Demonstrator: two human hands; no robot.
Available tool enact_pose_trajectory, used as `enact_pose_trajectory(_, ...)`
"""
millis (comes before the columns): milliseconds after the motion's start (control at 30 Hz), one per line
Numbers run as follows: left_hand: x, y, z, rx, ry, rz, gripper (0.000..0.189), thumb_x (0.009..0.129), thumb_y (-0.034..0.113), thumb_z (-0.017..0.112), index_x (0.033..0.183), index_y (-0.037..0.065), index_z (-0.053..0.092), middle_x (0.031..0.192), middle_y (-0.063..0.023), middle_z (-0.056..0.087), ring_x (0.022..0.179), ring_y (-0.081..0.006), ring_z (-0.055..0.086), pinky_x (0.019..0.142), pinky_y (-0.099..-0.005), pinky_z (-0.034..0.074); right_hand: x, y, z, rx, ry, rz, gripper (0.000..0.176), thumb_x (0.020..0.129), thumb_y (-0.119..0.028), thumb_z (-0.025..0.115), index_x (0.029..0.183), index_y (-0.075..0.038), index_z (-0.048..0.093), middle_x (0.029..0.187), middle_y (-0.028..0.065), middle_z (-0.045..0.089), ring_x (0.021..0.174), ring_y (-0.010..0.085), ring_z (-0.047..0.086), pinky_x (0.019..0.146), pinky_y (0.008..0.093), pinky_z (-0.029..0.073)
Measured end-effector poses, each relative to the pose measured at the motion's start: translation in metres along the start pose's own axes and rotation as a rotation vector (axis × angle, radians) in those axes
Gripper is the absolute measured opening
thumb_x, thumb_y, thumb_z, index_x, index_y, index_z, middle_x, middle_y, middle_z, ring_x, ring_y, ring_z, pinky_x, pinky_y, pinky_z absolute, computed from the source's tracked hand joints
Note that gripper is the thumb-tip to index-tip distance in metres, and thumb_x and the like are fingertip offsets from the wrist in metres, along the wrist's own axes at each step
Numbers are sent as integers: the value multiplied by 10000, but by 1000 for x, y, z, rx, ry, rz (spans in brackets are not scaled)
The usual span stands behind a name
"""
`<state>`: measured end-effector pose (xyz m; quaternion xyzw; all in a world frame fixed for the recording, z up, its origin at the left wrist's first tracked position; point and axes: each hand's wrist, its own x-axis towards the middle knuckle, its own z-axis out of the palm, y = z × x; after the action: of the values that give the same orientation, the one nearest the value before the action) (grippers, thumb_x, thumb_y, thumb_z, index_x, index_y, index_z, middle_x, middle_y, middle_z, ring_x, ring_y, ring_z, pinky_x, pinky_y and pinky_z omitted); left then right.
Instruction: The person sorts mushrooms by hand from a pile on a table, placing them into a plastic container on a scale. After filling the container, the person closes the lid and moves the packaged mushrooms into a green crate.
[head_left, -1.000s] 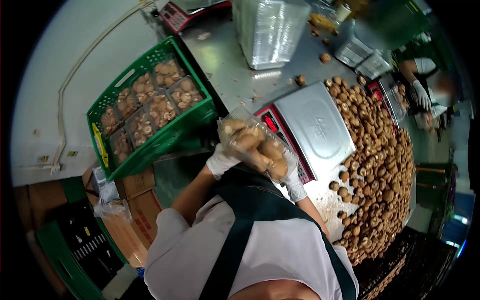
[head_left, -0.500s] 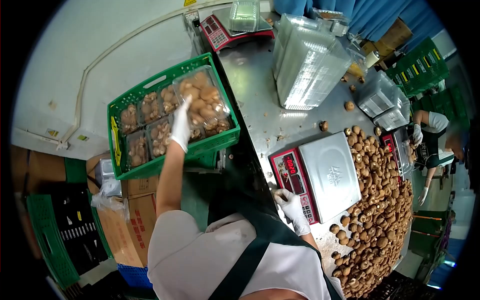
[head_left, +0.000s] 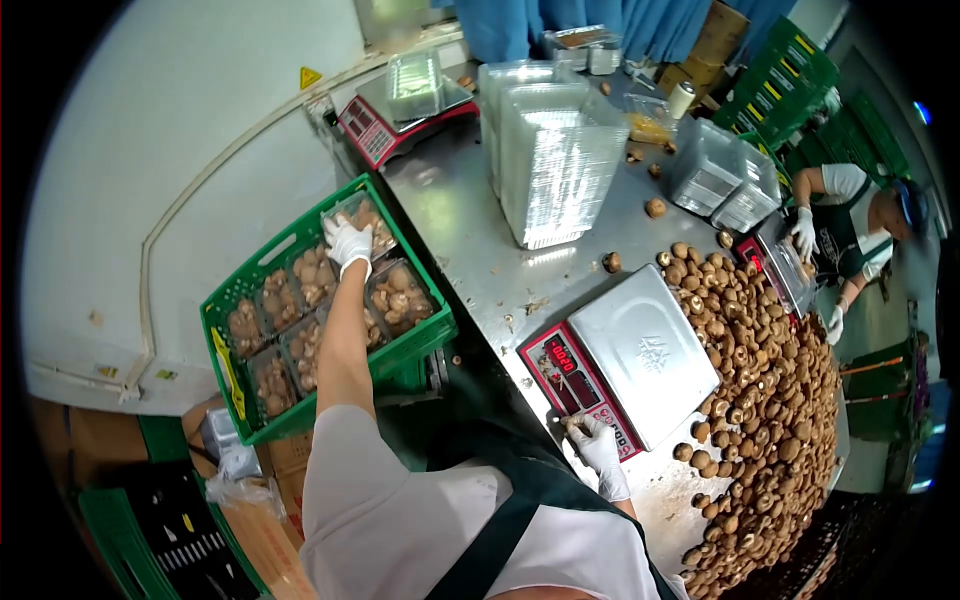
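My left hand (head_left: 348, 244), in a white glove, grips a clear plastic box of mushrooms (head_left: 372, 218) at the back right corner of the green crate (head_left: 243, 432). Several similar mushroom boxes (head_left: 400, 300) sit in the crate around it. My right hand (head_left: 600, 455), also gloved, is by the front edge of the red and silver weighing scale (head_left: 645, 350). Its fingers are curled together, and what they hold, if anything, cannot be made out. No box sits on the scale's plate, and its red display is lit.
Loose mushrooms (head_left: 770, 430) are heaped right of the scale on the metal table (head_left: 450, 215). Stacked clear boxes (head_left: 560, 150) stand behind it. A second scale (head_left: 370, 130) holds a plastic box. Across the table, a gloved co-worker (head_left: 850, 225) handles a box at another scale.
My left hand has lowered the mushroom box into the crate's back right corner. The right hand stays by the scale with its fingers curled. The camera view has shifted slightly.
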<state>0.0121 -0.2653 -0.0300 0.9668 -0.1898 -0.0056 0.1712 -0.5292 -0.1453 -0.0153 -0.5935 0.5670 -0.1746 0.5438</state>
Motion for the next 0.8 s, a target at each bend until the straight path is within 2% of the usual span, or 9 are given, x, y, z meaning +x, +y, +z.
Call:
enact_pose_trajectory(133, -16, 89, -7, -476, 293, 491, 507, 802, 262, 663, 1252, 70, 530, 1395, -168, 396, 1261, -340, 398, 1043, -385, 332, -9, 4, -4, -78, 26, -10, 142, 869, -141, 639, 954, -30, 660, 807, 79, 683, 737, 89, 614, 706, 248, 491)
enact_pose_trajectory(200, -35, 146, -24, -737, 417, 810, 452, 801, 198, 660, 1210, 40, 550, 1346, -184, 443, 1233, -343, 428, 1025, -402, 347, -11, 13, -3, -44, 54, -45, 136, 875, -147, 626, 956, -40, 651, 815, 97, 679, 748, 119, 629, 716, 264, 494)
enact_pose_trajectory(267, -72, 197, -59, -889, 399, 1042, 399, 829, 138, 626, 1195, 0, 546, 1308, -196, 474, 1204, -343, 454, 1012, -400, 357, -17, 6, -7, -114, 83, -33, 166, 870, -214, 616, 955, -77, 654, 834, 136, 669, 768, 234, 666, 725, 323, 505)
enact_pose_trajectory(433, -117, 270, -99, -674, 329, 1478, 398, 849, 158, 573, 1215, 7, 532, 1257, -180, 526, 1133, -338, 512, 964, -402, 392, -35, 17, -14, -89, 197, -115, 187, 859, -261, 592, 922, -97, 657, 831, 137, 658, 756, 300, 649, 696, 357, 505)
enact_pose_trajectory(500, -126, 283, -112, -256, 176, 1450, 375, 883, 267, 526, 1185, 48, 571, 1090, -162, 624, 970, -345, 591, 861, -411, 456, -44, 20, -17, -94, 246, -105, 201, 858, -286, 586, 895, -100, 654, 818, 136, 657, 742, 306, 643, 690, 362, 506)
enact_pose_trajectory(567, -123, 288, -114, -206, 56, 1336, 344, 907, 292, 496, 1105, 42, 625, 1034, -178, 641, 954, -352, 602, 850, -407, 463, -56, 23, -21, -48, 329, -77, 207, 856, -294, 586, 891, -101, 653, 810, 134, 657, 739, 309, 640, 692, 364, 506)
enact_pose_trajectory(700, -91, 299, -116, -219, -90, 1459, 296, 894, 249, 503, 954, -6, 642, 939, -228, 626, 891, -401, 586, 771, -428, 458, -72, 42, -20, -35, 390, -37, 224, 854, -307, 583, 899, -101, 658, 791, 128, 660, 720, 317, 634, 695, 370, 506)
enact_pose_trajectory(733, -75, 306, -107, -236, -125, 1504, 266, 888, 217, 515, 950, -8, 643, 887, -220, 634, 800, -382, 595, 726, -400, 458, -76, 47, -19, -54, 403, -48, 227, 852, -308, 583, 903, -100, 659, 785, 129, 660, 714, 318, 633, 696, 371, 506)
enact_pose_trajectory(800, -52, 318, -98, -346, -434, 1316, 249, 876, 167, 536, 880, -60, 639, 701, -104, 617, 649, -159, 519, 627, -317, 422, -85, 49, -23, 2, 424, -18, 232, 849, -310, 574, 908, -104, 663, 784, 136, 658, 714, 316, 632, 697, 377, 503)
